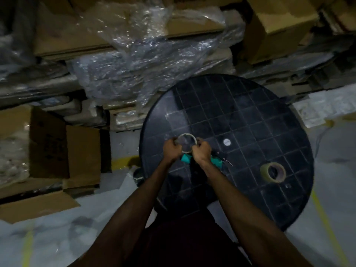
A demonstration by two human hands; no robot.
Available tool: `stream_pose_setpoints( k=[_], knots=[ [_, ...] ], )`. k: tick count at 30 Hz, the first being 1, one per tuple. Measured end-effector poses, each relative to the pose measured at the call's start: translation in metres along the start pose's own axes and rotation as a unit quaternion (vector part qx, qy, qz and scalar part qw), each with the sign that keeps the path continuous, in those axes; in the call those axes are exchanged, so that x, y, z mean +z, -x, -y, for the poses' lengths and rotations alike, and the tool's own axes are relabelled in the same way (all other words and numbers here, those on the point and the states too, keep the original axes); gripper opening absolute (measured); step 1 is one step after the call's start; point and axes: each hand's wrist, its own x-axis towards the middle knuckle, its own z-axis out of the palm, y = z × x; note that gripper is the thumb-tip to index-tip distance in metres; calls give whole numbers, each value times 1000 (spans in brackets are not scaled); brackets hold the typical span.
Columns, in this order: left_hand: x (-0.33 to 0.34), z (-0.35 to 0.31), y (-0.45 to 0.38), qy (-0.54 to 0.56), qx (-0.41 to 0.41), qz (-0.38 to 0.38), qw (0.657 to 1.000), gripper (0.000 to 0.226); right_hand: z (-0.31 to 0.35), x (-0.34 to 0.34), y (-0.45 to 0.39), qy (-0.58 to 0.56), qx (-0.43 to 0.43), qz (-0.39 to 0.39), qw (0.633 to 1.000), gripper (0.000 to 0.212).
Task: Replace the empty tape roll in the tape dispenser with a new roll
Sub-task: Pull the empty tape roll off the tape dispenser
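Note:
A thin pale cardboard ring, the empty tape roll (187, 135), is held above the round black table (240, 116). My left hand (172, 149) grips its left side and my right hand (202, 152) grips its right side. Under my hands lies the teal and black tape dispenser (216, 161), mostly hidden by my right hand and wrist. A full roll of yellowish tape (273, 172) lies flat on the table to the right, apart from both hands.
Cardboard boxes (63, 151) stand open on the floor at the left. Crumpled clear plastic wrap (138, 54) and stacked cartons fill the back. A white spot (227, 142) marks the table's middle. Pale floor with yellow lines surrounds the table.

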Motion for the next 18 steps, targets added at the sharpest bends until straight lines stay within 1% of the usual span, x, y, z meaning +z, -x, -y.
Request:
stream_pose_setpoints(
  k=[2, 3, 5, 7, 9, 11, 14, 18],
  knots=[
    [-11, 9, -16, 4, -27, -15, 1000, 26, 11, 16, -5, -3, 3, 8, 1000, 43],
    [-15, 14, -24, 2, -40, -16, 999, 21, 15, 25, -9, -3, 5, 15, 1000, 43],
    [-22, 19, -36, 9, -51, -19, 998, 18, 21, 40, -16, -5, 1, 33, 999, 36],
    [-25, 25, -47, 24, -64, -26, 997, 21, 26, 54, -22, -11, -1, 54, 998, 24],
    [-25, 34, -61, 36, -86, -33, 995, 26, 31, 66, -26, -10, 3, 72, 997, 19],
    [-25, 42, -73, 36, -103, -31, 994, 25, 30, 77, -33, -9, 14, 81, 997, 22],
    [-26, 49, -83, 33, -102, -28, 994, 21, 23, 90, -43, -36, 30, 93, 995, 30],
    [-25, 53, -86, 42, -99, -33, 994, 22, 21, 93, -47, -72, 39, 101, 992, 31]
  ],
)
